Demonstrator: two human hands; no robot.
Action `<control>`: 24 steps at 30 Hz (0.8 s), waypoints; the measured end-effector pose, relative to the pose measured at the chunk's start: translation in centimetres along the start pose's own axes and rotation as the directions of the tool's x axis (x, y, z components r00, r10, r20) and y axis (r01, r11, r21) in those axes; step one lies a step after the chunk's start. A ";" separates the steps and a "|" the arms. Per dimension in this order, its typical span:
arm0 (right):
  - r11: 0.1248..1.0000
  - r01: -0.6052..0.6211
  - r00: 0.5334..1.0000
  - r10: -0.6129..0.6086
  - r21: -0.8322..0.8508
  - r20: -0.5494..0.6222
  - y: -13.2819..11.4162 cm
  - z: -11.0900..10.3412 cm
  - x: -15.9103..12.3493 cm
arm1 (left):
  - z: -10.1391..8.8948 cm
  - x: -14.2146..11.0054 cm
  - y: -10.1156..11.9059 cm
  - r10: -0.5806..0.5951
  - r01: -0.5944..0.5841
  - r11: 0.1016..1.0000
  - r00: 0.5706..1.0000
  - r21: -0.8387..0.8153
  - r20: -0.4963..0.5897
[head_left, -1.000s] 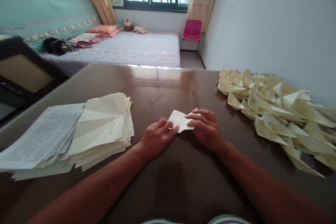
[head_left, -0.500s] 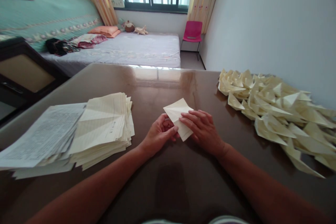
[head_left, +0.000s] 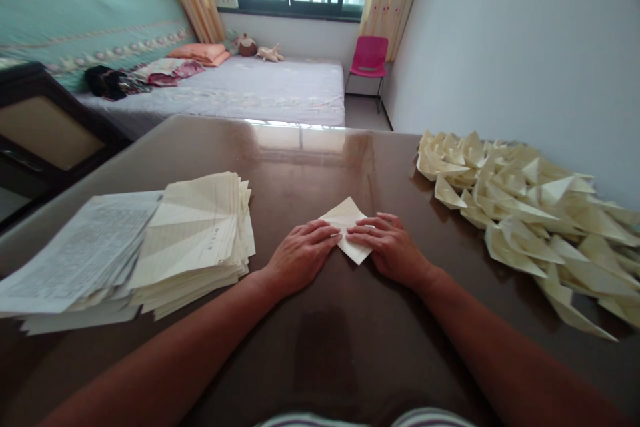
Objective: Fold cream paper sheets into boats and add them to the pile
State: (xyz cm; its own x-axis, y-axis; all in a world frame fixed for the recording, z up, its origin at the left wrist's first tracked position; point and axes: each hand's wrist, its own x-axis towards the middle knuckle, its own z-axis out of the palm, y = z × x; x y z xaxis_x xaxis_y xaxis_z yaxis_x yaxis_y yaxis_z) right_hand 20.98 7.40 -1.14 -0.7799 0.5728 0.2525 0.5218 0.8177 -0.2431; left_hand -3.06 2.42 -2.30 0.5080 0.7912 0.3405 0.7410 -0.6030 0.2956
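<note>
A small cream sheet of folded paper lies diamond-wise on the brown table, one corner pointing at me. My left hand rests over its left corner, fingers stretched out and lying flat on it. From the other side my right hand covers the right corner, its fingers also extended and pressed down on the paper. The fingertips of both hands almost meet at the middle of the sheet. Both side corners are hidden beneath the fingers.
To the left lie a stack of cream lined sheets and printed white sheets. A heap of folded cream paper pieces spreads along the right side. Beyond the glossy table are a bed and a pink chair.
The folded paper has gone from being held between my hands to lying on the table. My left fingers have uncurled and now lie flat over it; my right hand has shifted slightly right.
</note>
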 end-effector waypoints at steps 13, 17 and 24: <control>0.969 -0.013 1.000 0.016 0.248 -0.010 0.9 0.2 0.0 | -0.5 -0.1 0.0 0.053 -0.059 0.994 0.996 0.087 0.071; 0.938 -0.208 0.976 0.218 0.277 -0.003 0.5 0.5 0.3 | -0.4 -0.1 0.0 0.060 -0.066 0.993 0.996 0.100 0.063; 0.894 -0.433 0.896 0.441 0.117 -0.054 -0.5 1.1 0.6 | -0.3 -0.2 0.1 0.064 -0.070 0.989 0.997 0.132 0.049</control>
State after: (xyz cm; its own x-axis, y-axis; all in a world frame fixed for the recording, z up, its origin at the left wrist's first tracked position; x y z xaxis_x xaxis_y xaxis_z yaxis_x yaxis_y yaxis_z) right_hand 19.87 7.23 -1.87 -0.4501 0.8767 0.1695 0.7633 0.4763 -0.4364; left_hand -3.24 2.13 -2.05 0.5750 0.7553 0.3144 0.7554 -0.6377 0.1505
